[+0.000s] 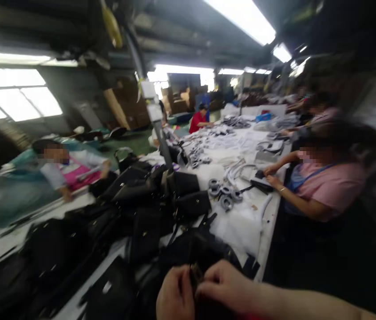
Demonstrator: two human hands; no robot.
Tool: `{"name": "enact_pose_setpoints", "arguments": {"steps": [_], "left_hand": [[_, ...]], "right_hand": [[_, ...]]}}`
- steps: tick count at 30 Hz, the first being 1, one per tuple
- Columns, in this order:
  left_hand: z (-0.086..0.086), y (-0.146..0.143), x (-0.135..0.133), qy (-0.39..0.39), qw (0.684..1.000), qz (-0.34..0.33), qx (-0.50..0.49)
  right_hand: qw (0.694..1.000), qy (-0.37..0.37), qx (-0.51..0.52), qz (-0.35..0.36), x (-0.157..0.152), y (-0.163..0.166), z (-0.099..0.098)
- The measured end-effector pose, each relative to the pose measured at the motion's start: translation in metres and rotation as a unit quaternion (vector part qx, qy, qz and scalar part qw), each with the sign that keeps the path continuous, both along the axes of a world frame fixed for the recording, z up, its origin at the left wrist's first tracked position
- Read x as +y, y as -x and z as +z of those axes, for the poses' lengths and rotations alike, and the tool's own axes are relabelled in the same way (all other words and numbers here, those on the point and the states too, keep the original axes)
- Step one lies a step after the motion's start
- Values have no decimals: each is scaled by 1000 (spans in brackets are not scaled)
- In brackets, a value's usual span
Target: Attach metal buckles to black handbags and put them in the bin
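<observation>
At the bottom edge, my left hand [175,294] is closed on a small dark piece [195,274] with a dull metallic glint. My right hand [223,283] pinches the same piece from the other side. Blur hides whether it is a strap end or a buckle. Just beyond my fingers lies a heap of black bags [146,229], several with small gold-coloured clasps. One black bag [108,289] rests flap up to the left of my hands, with a pale spot on it.
Grey ring-shaped parts [226,195] and clear plastic sheets [237,226] lie on the long white table [269,240]. A pole [159,129] rises from the middle. One co-worker in pink [330,191] works at right, another [77,173] at left.
</observation>
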State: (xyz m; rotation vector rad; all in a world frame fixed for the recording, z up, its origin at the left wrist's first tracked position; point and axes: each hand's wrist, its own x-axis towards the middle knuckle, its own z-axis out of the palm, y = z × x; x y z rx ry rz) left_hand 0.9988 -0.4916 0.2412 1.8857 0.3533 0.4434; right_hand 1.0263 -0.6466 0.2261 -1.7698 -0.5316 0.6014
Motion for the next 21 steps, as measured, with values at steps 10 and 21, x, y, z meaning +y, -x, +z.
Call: {"name": "enact_pose_setpoints", "arguments": {"steps": [10,21], "left_hand": [[4,27,13,-13,999,41,20],[-14,60,32,149,977,148,44]], "right_hand": [[992,1,122,20,-22,-26,-6],[991,-14,129,-18,-27,-40,-7]]}}
